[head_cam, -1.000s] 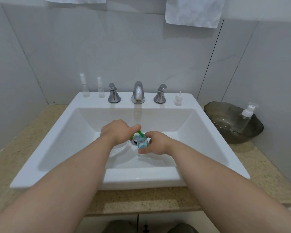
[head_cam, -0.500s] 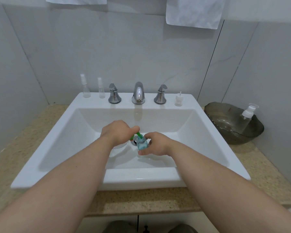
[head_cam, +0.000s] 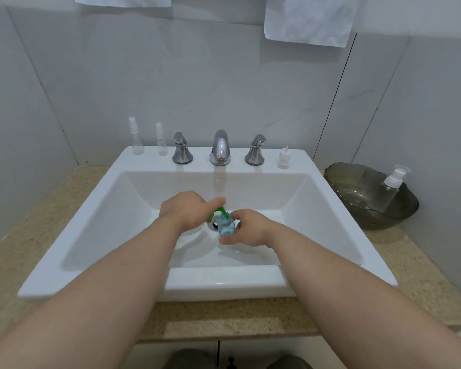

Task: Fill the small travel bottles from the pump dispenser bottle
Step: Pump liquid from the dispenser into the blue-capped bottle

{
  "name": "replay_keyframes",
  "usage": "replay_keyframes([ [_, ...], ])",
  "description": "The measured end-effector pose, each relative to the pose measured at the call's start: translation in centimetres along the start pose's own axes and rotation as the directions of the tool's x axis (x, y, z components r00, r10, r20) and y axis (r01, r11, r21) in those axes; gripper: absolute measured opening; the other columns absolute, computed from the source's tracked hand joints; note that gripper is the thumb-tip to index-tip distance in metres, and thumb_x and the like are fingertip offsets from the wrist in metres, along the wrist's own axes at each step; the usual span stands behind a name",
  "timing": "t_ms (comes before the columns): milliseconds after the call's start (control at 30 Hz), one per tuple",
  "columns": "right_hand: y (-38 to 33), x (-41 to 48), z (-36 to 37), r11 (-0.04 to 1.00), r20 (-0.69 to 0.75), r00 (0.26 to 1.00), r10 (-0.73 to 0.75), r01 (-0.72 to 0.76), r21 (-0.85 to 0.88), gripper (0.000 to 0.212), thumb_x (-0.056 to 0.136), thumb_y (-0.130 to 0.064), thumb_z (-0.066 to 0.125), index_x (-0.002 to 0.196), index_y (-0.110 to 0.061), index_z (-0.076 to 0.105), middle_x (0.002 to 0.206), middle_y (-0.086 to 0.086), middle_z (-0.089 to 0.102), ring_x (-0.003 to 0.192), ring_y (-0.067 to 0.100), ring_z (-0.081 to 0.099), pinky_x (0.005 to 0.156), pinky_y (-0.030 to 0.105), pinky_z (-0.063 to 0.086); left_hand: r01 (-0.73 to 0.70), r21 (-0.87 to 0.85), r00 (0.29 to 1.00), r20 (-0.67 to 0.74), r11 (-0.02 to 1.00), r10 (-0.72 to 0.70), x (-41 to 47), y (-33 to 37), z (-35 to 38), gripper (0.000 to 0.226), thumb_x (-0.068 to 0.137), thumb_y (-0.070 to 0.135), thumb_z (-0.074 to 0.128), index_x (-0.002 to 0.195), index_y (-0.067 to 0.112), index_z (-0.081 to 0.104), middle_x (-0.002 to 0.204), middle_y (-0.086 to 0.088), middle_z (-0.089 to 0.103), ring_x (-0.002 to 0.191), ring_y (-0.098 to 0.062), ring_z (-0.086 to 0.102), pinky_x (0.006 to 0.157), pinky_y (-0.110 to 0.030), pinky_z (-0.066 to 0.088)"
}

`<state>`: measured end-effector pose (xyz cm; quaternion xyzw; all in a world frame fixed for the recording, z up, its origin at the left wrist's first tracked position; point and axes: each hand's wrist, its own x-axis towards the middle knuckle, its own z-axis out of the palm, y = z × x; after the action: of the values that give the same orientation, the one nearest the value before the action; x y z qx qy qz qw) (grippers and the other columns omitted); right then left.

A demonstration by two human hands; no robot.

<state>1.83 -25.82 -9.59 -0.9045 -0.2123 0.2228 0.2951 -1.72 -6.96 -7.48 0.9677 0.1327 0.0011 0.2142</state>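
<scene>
A bottle (head_cam: 226, 226) is pinched by the right hand (head_cam: 248, 228); beside its fingers, a pump (head_cam: 222, 209) is gripped in the left hand (head_cam: 183, 212).

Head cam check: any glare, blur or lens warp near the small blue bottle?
Head view: soft even light, faint shadows in the sink; glare on the chrome faucet spout; wide-angle warp bends wall seams; small blue bottle sharp, half hidden by the right hand; left hand covers most of the pump dispenser bottle.
</scene>
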Motion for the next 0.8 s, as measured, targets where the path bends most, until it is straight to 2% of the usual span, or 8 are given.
replay_keyframes([
  [133,-0.04,-0.06,-0.06,1.0,-0.007,1.0,0.0,0.0,0.009,0.058,0.08,-0.042,0.085,0.13,-0.023,0.062,0.095,-0.01,0.056,0.096,0.018,0.059,0.095,0.034,0.05,-0.021,0.007,1.0,0.009,1.0,0.021,-0.06,-0.2,-0.1,0.087,0.083,0.093,0.032,0.076,0.02,0.078,0.077,0.002,0.07,0.081,-0.017,0.065,0.071,-0.032,0.045],
  [333,-0.03,-0.12,-0.06,1.0,-0.011,1.0,0.004,-0.004,0.027,0.058,0.081,-0.042,0.085,0.13,-0.024,0.062,0.101,-0.008,0.057,0.097,0.018,0.059,0.095,0.034,0.049,0.003,0.001,1.0,-0.02,1.0,-0.003,0.11,-0.1,0.1,0.076,0.086,0.084,0.044,0.076,0.017,0.078,0.08,0.0,0.073,0.079,-0.018,0.066,0.067,-0.032,0.042],
  [533,-0.08,-0.01,-0.09,1.0,-0.018,1.0,-0.004,0.005,0.024,0.057,0.081,-0.042,0.085,0.129,-0.024,0.062,0.094,-0.012,0.054,0.093,0.016,0.057,0.088,0.031,0.047,0.013,-0.015,0.999,-0.035,1.0,-0.013,0.24,0.04,0.04,0.066,0.085,0.075,0.048,0.071,0.018,0.079,0.077,0.001,0.073,0.077,-0.02,0.066,0.065,-0.031,0.042],
  [667,-0.02,-0.05,0.0,1.0,-0.006,1.0,-0.013,0.013,0.018,0.052,0.082,-0.041,0.085,0.126,-0.023,0.064,0.087,-0.013,0.052,0.078,0.007,0.053,0.08,0.028,0.043,0.017,-0.003,0.999,-0.036,1.0,-0.017,0.26,0.11,0.02,0.061,0.086,0.068,0.049,0.072,0.016,0.078,0.071,0.001,0.068,0.075,-0.021,0.065,0.063,-0.03,0.041],
  [800,-0.03,-0.08,0.02,1.0,0.003,1.0,-0.013,0.013,0.003,0.052,0.081,-0.041,0.085,0.126,-0.022,0.065,0.083,-0.011,0.054,0.074,0.006,0.053,0.071,0.026,0.041,0.025,0.0,0.999,-0.026,1.0,-0.025,0.32,0.15,0.09,0.057,0.086,0.064,0.05,0.072,0.016,0.076,0.07,0.001,0.066,0.073,-0.021,0.064,0.063,-0.031,0.041],
])
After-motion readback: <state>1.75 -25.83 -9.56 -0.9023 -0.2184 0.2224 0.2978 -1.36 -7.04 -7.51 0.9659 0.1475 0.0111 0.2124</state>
